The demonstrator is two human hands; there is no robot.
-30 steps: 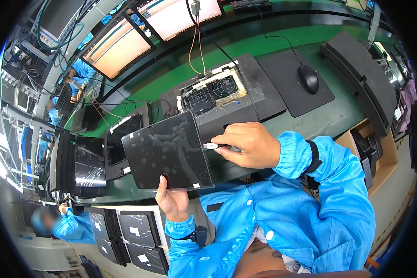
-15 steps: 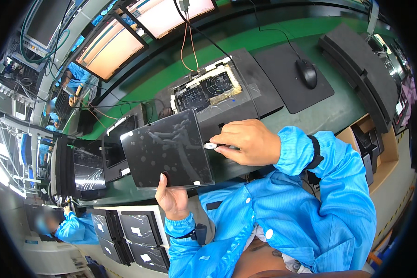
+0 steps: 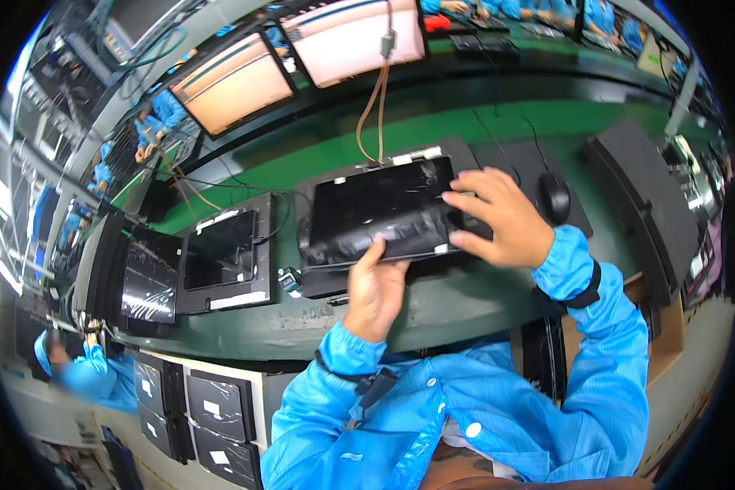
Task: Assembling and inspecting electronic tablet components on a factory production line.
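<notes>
Black and glossy, the tablet (image 3: pixel 388 196) is over the foam block (image 3: pixel 322 282), midway along the worktop (image 3: pixel 441 314); whether it lies flat, I cannot tell. My left hand (image 3: pixel 374 298) grips its front edge, thumb on top, the other fingers partly hidden beneath. My right hand (image 3: pixel 508 219) is spread at its right edge, fingers apart; I cannot tell if the tips touch. My left forearm (image 3: pixel 347 355) reaches over the worktop's front edge; my right forearm (image 3: pixel 604 306) angles in from the right, back of the hand up. A strip of worktop separates block and front edge; the mouse (image 3: pixel 554 198) sits right of my right hand.
</notes>
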